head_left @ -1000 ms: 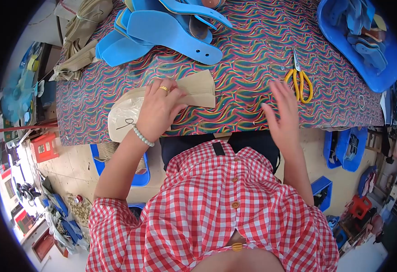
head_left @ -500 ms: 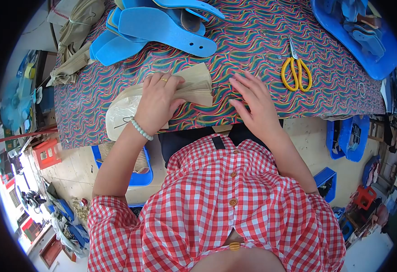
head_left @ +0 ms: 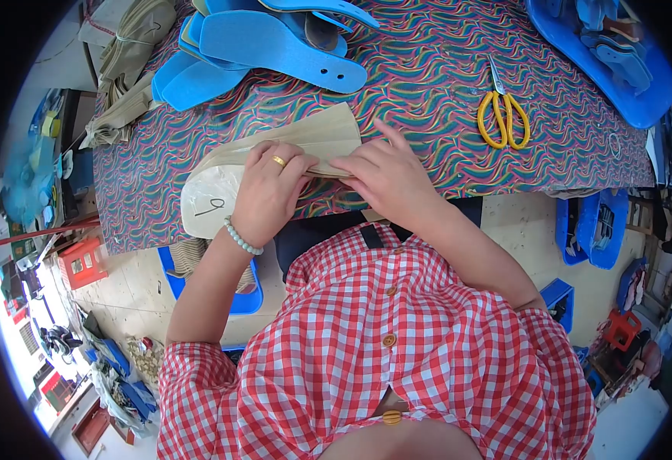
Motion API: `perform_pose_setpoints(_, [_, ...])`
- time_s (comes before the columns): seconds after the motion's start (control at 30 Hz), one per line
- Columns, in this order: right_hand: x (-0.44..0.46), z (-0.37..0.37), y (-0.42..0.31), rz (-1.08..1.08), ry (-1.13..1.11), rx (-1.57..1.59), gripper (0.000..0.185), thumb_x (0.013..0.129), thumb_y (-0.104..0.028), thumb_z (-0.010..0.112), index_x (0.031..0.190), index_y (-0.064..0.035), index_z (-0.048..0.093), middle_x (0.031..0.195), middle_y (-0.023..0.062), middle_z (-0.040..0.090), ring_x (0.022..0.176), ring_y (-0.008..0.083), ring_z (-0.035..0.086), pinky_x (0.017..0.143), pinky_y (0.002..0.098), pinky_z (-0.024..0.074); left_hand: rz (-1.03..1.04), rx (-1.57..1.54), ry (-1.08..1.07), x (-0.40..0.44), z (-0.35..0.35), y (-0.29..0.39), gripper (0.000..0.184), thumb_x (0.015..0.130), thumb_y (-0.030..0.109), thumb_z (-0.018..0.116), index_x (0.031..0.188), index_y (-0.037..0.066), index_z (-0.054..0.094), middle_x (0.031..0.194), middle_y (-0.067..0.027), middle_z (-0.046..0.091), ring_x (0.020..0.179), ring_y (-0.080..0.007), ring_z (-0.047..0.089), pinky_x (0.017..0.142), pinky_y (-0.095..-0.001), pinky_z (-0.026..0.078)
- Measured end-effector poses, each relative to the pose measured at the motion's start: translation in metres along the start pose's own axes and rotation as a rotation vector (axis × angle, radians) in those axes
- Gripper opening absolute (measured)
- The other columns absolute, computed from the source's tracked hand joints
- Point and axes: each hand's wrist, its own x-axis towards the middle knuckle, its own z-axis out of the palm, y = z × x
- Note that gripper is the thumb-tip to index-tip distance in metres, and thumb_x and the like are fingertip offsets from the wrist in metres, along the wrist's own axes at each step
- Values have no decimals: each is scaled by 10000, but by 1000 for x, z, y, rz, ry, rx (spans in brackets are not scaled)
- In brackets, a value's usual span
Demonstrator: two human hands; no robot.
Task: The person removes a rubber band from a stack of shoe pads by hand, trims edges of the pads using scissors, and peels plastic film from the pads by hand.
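Note:
A stack of thin beige insole-shaped sheets (head_left: 328, 130) lies fanned out near the table's front edge, its rounded end marked with a handwritten figure. My left hand (head_left: 268, 190) is wrapped over the middle of the stack, wearing a ring and a beaded bracelet. My right hand (head_left: 391, 175) pinches the stack's near edge with thumb and fingers, while one finger points away from it. Yellow-handled scissors (head_left: 503, 119) lie to the right, their blades pointing away from me.
Blue insoles (head_left: 263, 46) are piled at the back left of the patterned table (head_left: 428, 69). Tied bundles of beige sheets (head_left: 133, 46) lie at the left corner. A blue tray (head_left: 639, 107) with insole pieces stands at the right. Blue bins (head_left: 604, 230) sit on the floor.
My right hand has moved left from open space near the scissors and closed on the stack's near edge. My left hand stays on the stack. The view has shifted slightly.

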Motion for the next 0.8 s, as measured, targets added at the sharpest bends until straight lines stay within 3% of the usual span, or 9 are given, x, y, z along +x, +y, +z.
perform_pose_setpoints(0.07, [-3, -1, 1, -34, 52, 22, 405, 791, -187, 752, 1176, -118, 645, 1007, 35, 598, 1062, 230, 560, 1132, 519, 304, 5, -34, -28, -1, -2, 5, 302, 781, 58, 697, 1076, 83, 633, 1021, -79, 613, 985, -286, 579, 929, -415, 423])
perform_pose_setpoints(0.17, [-12, 3, 1, 40, 92, -18, 325, 789, -174, 750, 1100, -120, 677, 997, 36, 606, 1058, 224, 568, 1125, 513, 311, -14, -46, -65, -5, 7, 9, 315, 782, 62, 702, 1089, 75, 632, 1025, -86, 612, 974, -291, 580, 905, -405, 437])
perform_pose_setpoints(0.5, [-18, -1, 0, 117, 52, -11, 376, 816, -241, 746, 1151, -103, 646, 1039, 64, 595, 1069, 259, 558, 1100, 492, 325, -81, -127, -78, 0, 15, 5, 410, 770, 43, 725, 1162, 48, 605, 1127, -124, 564, 1071, -338, 528, 941, -426, 436])
perform_pose_setpoints(0.67, [-5, -6, -3, 238, 13, -10, 476, 793, -256, 765, 1216, -96, 614, 1082, 80, 587, 1081, 272, 549, 1063, 474, 347, -138, -82, -203, 15, 10, 3, 406, 752, 43, 740, 1131, 56, 597, 1124, -131, 559, 1079, -344, 522, 930, -443, 438])
perform_pose_setpoints(0.8, [-4, -8, -5, 158, 82, 22, 485, 774, -232, 780, 1211, -97, 618, 1098, 82, 587, 1084, 269, 550, 1062, 465, 350, -123, -135, -227, 17, 5, 5, 373, 739, 52, 745, 1076, 64, 587, 1096, -123, 567, 1057, -338, 538, 922, -437, 422])
